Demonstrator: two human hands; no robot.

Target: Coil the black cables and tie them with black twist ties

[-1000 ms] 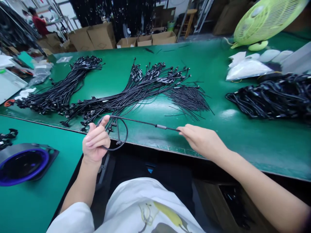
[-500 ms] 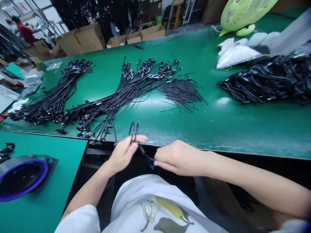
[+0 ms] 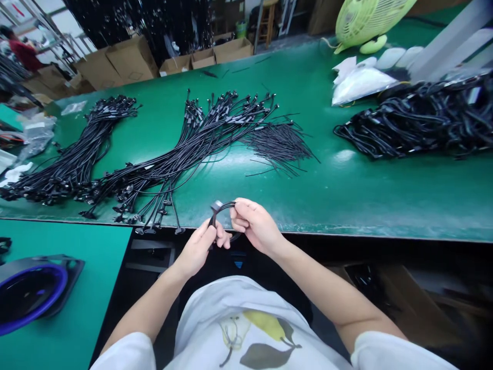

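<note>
A long green-topped bench [image 3: 400, 205] runs across the room, with a teal bench [image 3: 65, 288] meeting it at the left. Beyond it, cardboard boxes [image 3: 131, 59] stand in a row beneath dark hanging bundles [image 3: 134, 20], near a wooden stool [image 3: 267, 18]. A lime-green fan [image 3: 365, 20] sits at the bench's far edge. Metal shelving [image 3: 57, 36] rises far left, beside a person in a red top [image 3: 23, 54].
</note>
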